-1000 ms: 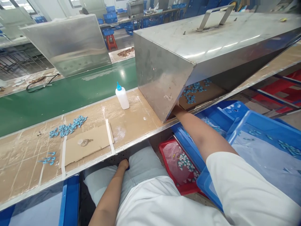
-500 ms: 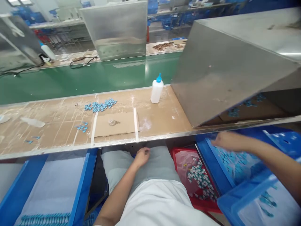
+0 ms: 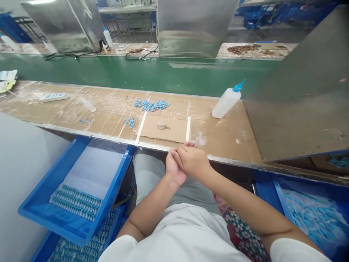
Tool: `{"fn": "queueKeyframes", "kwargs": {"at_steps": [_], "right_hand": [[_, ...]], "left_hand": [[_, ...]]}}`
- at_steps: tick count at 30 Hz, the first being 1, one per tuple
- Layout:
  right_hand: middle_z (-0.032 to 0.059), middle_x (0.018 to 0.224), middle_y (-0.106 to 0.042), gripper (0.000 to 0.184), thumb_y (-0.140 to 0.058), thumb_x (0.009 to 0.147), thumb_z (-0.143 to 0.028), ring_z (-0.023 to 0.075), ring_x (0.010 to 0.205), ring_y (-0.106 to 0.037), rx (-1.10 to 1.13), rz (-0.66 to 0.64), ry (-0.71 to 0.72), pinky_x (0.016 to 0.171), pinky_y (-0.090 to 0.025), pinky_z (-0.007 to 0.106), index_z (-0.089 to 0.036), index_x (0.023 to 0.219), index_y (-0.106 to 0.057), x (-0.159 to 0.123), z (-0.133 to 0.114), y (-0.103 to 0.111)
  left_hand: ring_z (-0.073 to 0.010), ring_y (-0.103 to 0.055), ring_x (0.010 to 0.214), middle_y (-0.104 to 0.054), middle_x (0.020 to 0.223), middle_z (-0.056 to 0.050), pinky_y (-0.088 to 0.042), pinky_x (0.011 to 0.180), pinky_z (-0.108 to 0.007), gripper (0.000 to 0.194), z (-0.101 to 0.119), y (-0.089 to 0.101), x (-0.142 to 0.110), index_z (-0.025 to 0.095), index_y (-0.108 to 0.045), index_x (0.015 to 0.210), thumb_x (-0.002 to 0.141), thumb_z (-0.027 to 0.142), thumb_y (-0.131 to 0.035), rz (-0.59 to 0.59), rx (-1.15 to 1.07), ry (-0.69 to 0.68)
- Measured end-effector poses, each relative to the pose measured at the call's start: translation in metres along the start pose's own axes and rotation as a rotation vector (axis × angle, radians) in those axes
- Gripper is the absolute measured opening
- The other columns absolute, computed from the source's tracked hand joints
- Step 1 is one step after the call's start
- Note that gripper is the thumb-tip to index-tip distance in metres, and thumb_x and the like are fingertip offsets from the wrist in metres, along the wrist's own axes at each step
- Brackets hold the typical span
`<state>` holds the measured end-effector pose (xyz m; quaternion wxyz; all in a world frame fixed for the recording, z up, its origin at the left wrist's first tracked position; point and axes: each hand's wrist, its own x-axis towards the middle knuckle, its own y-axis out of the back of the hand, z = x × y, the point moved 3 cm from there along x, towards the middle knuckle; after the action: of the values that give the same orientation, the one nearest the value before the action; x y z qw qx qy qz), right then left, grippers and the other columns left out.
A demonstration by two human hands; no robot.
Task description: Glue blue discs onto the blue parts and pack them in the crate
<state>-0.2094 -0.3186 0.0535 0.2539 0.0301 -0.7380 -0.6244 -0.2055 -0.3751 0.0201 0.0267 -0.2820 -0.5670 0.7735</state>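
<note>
My right hand (image 3: 193,159) lies over my left hand (image 3: 173,168), and the two are clasped together above my lap at the bench's front edge. Their fingers are curled against each other; whatever is between them, if anything, is hidden. Just beyond them a cardboard piece (image 3: 174,131) is taped to the bench, with a small clear round cap (image 3: 161,125) on it. Behind that lies a heap of small blue pieces (image 3: 151,105), and a few more blue pieces (image 3: 130,122) are to its left. A white squeeze bottle (image 3: 227,103) with a blue nozzle stands to the right.
A blue tray (image 3: 62,222) at lower left holds rows of blue pieces on white sheet. Another tray of blue pieces (image 3: 313,214) is at right, beside a metal hood (image 3: 302,98). A green belt (image 3: 131,72) runs behind the bench. White-and-green pieces (image 3: 245,229) lie below my right arm.
My right hand has come from the right-hand blue tray to the middle and now rests on my left hand. The left hand has risen slightly from my lap. The view has turned right.
</note>
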Motion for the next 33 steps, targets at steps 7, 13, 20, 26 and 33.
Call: {"fn": "queueKeyframes", "kwargs": {"at_steps": [7,13,20,26,33], "right_hand": [[0.0123,0.111,-0.068,0.030,-0.036,0.101,-0.023,0.0220,0.110,-0.062,0.553,0.114,0.146,0.093,-0.051,0.037,-0.016,0.114,-0.061,0.025,-0.007,0.015],[0.0079,0.108,-0.070,0.023,-0.057,0.093,-0.020,0.0191,0.098,-0.067,0.707,0.224,0.117,0.082,-0.057,0.033,-0.022,0.115,-0.063,0.014,-0.002,0.018],[0.0094,0.102,-0.065,0.030,-0.059,0.093,-0.025,0.0192,0.095,-0.065,0.730,0.088,0.272,0.084,-0.056,0.034,-0.021,0.122,-0.064,0.016,-0.011,0.008],[0.0095,0.102,-0.068,0.020,-0.060,0.092,-0.028,0.0207,0.098,-0.066,0.755,-0.086,0.245,0.084,-0.055,0.035,-0.021,0.106,-0.073,0.036,-0.002,-0.009],[0.0051,0.095,-0.074,0.010,-0.073,0.080,-0.028,0.0198,0.091,-0.069,1.091,-0.203,0.118,0.083,-0.054,0.032,-0.023,0.088,-0.078,0.045,-0.003,-0.016]], "left_hand": [[-0.0177,-0.067,0.110,-0.074,0.102,-0.010,-0.049,0.100,-0.029,0.030,0.048,-0.001,-0.007,0.013,-0.071,0.088,0.089,0.025,-0.043,0.064,-0.046,-0.272],[-0.0195,-0.067,0.112,-0.074,0.108,-0.011,-0.050,0.100,-0.032,0.032,0.057,-0.002,-0.018,0.012,-0.070,0.091,0.094,0.025,-0.041,0.025,-0.028,-0.343],[-0.0220,-0.063,0.120,-0.073,0.108,-0.011,-0.043,0.109,-0.035,0.032,0.050,0.003,-0.019,0.013,-0.069,0.091,0.095,0.031,-0.043,0.043,0.025,-0.333],[-0.0233,-0.063,0.117,-0.072,0.106,-0.013,-0.050,0.101,-0.034,0.040,0.046,0.010,-0.012,0.013,-0.069,0.096,0.095,0.042,-0.042,0.085,0.037,-0.348],[-0.0211,-0.068,0.099,-0.071,0.095,-0.011,-0.053,0.091,-0.032,0.042,0.048,0.018,-0.010,0.012,-0.070,0.093,0.093,0.045,-0.045,0.151,-0.007,-0.428]]}}
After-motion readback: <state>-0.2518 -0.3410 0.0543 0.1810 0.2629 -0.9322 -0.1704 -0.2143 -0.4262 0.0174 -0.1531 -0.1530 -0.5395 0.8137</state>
